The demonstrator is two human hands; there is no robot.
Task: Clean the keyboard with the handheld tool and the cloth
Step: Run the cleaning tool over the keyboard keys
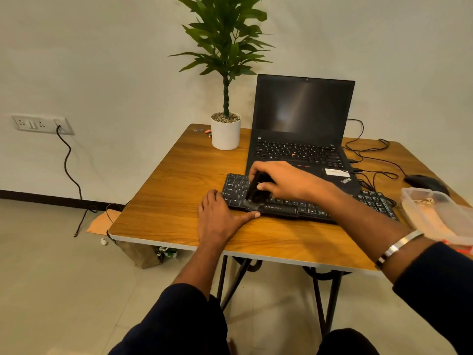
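Note:
A black external keyboard (302, 207) lies on the wooden table (179, 190) in front of an open laptop. My right hand (284, 180) grips a black handheld brush (256, 192) and holds its bristles down on the keys at the keyboard's left part. My left hand (220, 216) rests flat on the table against the keyboard's left front corner, thumb stretched along its front edge. No cloth is visible.
A black laptop (302, 139) stands open behind the keyboard. A potted plant (225, 131) sits at the back. A mouse (425, 183) and cables lie at the right. A clear plastic box (440, 216) is at the right edge.

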